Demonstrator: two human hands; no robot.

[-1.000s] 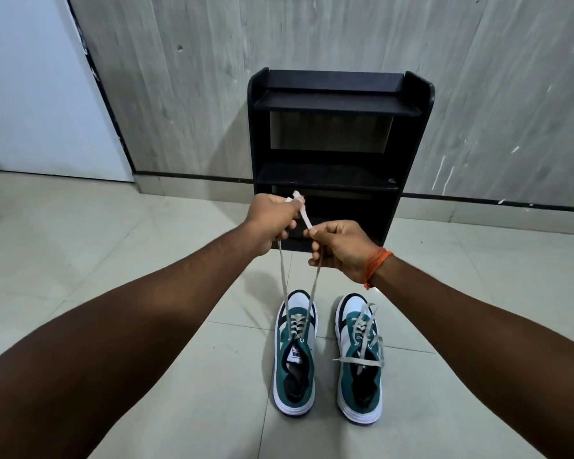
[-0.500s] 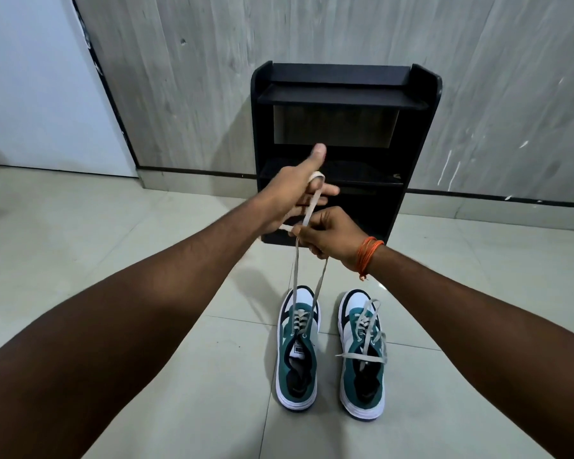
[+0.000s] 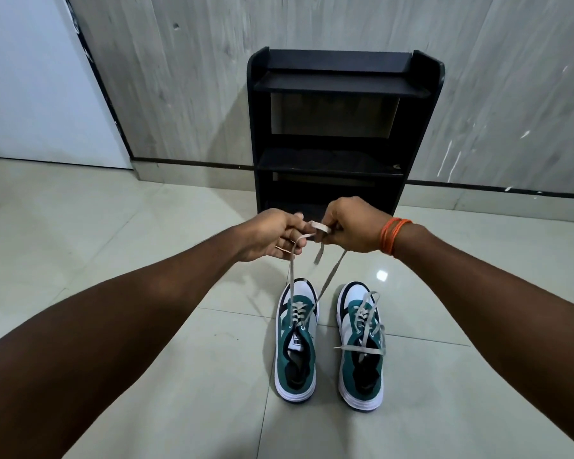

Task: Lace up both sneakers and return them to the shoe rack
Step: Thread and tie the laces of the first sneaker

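On the tiled floor (image 3: 146, 246), just in front of a black shoe rack (image 3: 343, 127), two green-and-white sneakers are set side by side with toes toward the rack. Above the left sneaker (image 3: 295, 339) both ends of its grey lace (image 3: 325, 286) are drawn up taut and held high, presumably so that slack is taken out of the eyelets before a knot is formed. The left hand (image 3: 272, 235) is closed on one strand, which is pinched between thumb and fingers; the right hand (image 3: 352, 226) is closed on the other, and a short flat stretch of lace is bridged between the two hands (a crossing or first loop, it appears, though the exact wrap cannot be made out). A free tip is left dangling below the right hand. The right sneaker (image 3: 362, 346) is untouched: its lace (image 3: 365, 326) is threaded through the lower eyelets but left loose, with one strand draped across the opening. Neither shoe is judged finished, and the shelves of the rack are seen to hold no shoe, so tying, then the second sneaker, then shelving are judged to remain.
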